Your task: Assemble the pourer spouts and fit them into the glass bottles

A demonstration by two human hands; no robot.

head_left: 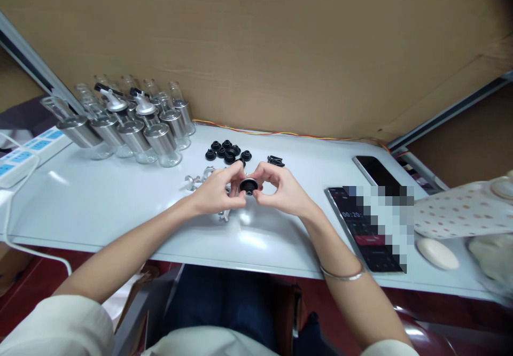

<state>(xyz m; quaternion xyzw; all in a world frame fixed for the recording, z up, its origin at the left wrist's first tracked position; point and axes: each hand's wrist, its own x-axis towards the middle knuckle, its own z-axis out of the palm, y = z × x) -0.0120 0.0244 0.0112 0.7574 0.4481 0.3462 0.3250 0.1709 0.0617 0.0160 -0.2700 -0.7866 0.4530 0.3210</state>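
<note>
Between both hands, over the white table, is a round bottle pourer top (249, 186) with a black ribbed stopper facing me and a silver rim. My left hand (220, 189) pinches its left side with thumb and fingers. From the right, my right hand (278, 187) grips the opposite side the same way. Several silver pourer parts (193, 182) lie beside and partly behind my left hand. Beyond the hands sits a cluster of black ribbed stoppers (230, 152). Small black clips (276, 161) lie in a pile just behind my right hand.
Several glass bottles with steel sleeves (160, 138) stand at the back left, two with pourers. A power strip (32, 153) is at the left edge. Two phones (366, 227) (379, 173), a white oval object (437, 253) and a dotted item (460, 209) lie on the right.
</note>
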